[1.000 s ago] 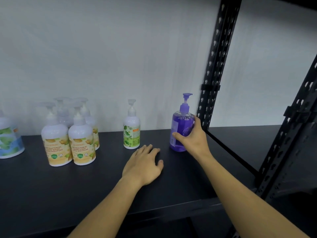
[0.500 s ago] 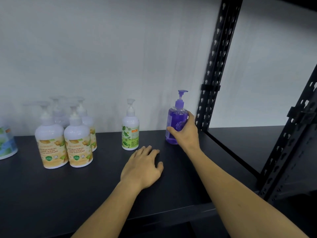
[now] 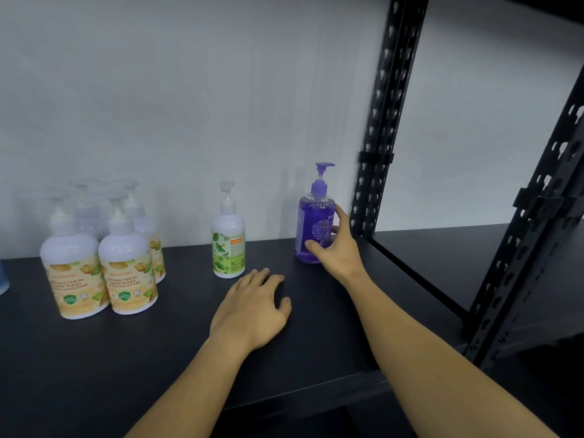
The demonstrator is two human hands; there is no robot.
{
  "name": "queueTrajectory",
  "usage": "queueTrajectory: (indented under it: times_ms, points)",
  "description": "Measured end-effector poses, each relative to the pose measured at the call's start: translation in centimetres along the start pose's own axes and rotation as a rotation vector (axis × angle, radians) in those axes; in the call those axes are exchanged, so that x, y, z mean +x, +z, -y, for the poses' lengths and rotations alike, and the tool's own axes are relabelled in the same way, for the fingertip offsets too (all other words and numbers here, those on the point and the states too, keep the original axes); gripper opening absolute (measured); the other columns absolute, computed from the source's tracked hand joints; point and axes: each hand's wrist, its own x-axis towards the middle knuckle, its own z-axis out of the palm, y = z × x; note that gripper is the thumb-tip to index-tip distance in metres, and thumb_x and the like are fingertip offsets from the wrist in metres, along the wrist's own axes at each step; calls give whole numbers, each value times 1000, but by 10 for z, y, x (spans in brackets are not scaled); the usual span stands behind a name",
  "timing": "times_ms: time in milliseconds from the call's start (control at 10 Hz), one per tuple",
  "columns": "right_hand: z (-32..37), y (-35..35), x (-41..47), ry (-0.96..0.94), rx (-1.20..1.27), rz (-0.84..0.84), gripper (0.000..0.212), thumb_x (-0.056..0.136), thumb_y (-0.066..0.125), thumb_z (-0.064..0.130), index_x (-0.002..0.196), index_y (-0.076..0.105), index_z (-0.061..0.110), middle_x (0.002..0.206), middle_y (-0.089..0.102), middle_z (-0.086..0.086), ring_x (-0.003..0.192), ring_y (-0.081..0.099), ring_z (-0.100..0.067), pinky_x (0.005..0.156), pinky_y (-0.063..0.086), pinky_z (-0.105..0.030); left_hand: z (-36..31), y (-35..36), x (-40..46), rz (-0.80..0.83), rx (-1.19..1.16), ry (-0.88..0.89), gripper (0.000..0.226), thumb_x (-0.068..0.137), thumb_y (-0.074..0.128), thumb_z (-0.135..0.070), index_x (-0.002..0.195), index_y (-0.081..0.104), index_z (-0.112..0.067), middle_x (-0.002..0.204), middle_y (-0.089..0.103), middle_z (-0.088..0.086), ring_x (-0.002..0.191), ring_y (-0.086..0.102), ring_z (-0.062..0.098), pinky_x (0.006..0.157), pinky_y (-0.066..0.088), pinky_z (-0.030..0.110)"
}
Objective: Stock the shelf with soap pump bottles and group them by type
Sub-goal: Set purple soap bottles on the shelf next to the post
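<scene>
A purple pump bottle [image 3: 313, 221] stands upright at the back of the black shelf [image 3: 316, 343], near the wall. My right hand [image 3: 339, 248] grips its right side, thumb in front and fingers behind. To its left stands a small white bottle with a green label [image 3: 228, 245]. Farther left is a group of white bottles with orange labels [image 3: 126, 267], two in front and others behind. My left hand [image 3: 252, 308] rests flat on the shelf, in front of the green-label bottle, holding nothing.
A black perforated upright [image 3: 384, 128] rises just right of the purple bottle. A second upright [image 3: 537, 222] stands at the front right. Beyond them lies another black shelf bay [image 3: 442, 248]. A blue-white container edge [image 3: 3, 279] shows at far left.
My right hand has pushed the purple bottle back toward the wall and it now stands there. My left hand has stayed flat on the shelf.
</scene>
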Motion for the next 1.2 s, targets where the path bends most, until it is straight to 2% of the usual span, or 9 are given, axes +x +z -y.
queueTrajectory:
  times_ms: [100,200,300,400,500,600,700,900,1200]
  points:
    - [-3,-2,-1,-7,-5,16,94,78,84,21,151,25,33,110,56,18,96,60,4,65,50,-7,0,-1,0,6,7,0,56,100,35,-49,154,24,-33,164,15,-5,151,8,15,122,11,35]
    - [-2,1,-2,-24,-27,-5,93,75,87,28,147,27,35,113,56,14,101,62,-3,68,53,-11,-1,-2,0,17,15,-2,57,101,34,-49,154,23,-33,164,14,-5,151,8,15,122,11,35]
    - [-3,5,-2,-45,-54,-30,95,72,88,33,143,26,38,117,59,9,106,63,-11,83,59,-29,-1,-2,0,21,13,-3,57,101,34,-50,154,23,-34,164,14,-5,151,8,15,122,11,36]
    - [-2,8,-2,-48,-79,-45,97,69,89,39,141,24,40,125,58,5,110,62,-14,87,59,-39,-1,-1,-1,14,4,-5,56,101,35,-49,154,24,-34,164,15,-5,151,8,15,121,11,35]
    - [-1,8,-2,-53,-54,-39,100,68,90,36,142,23,39,126,56,6,111,60,-12,88,59,-34,-1,-1,0,3,-1,-2,56,100,35,-49,153,25,-34,164,16,-5,151,8,15,122,11,35]
    - [-3,5,-2,-55,1,33,105,72,87,13,148,19,35,114,56,13,103,62,-1,82,56,-17,-1,-1,1,4,3,-2,56,100,35,-49,153,25,-33,164,16,-4,151,9,15,122,12,35]
    - [-3,3,-2,-62,-5,51,104,75,84,6,150,17,34,107,57,17,95,64,3,72,53,-9,0,-1,0,6,5,-3,56,100,36,-49,153,25,-33,164,16,-4,151,9,15,121,12,35]
    - [-1,6,-3,-62,-14,6,105,72,87,12,147,18,35,110,57,12,105,62,-9,89,56,-26,-1,0,1,3,1,-1,56,100,36,-48,153,26,-33,163,17,-4,151,9,15,121,12,35]
    - [-2,5,-3,-51,-23,-11,107,72,88,14,148,17,36,111,58,11,102,62,-4,93,56,-31,-2,-2,-1,-3,-18,-2,54,100,38,-47,151,30,-32,163,20,-3,151,12,16,121,14,35]
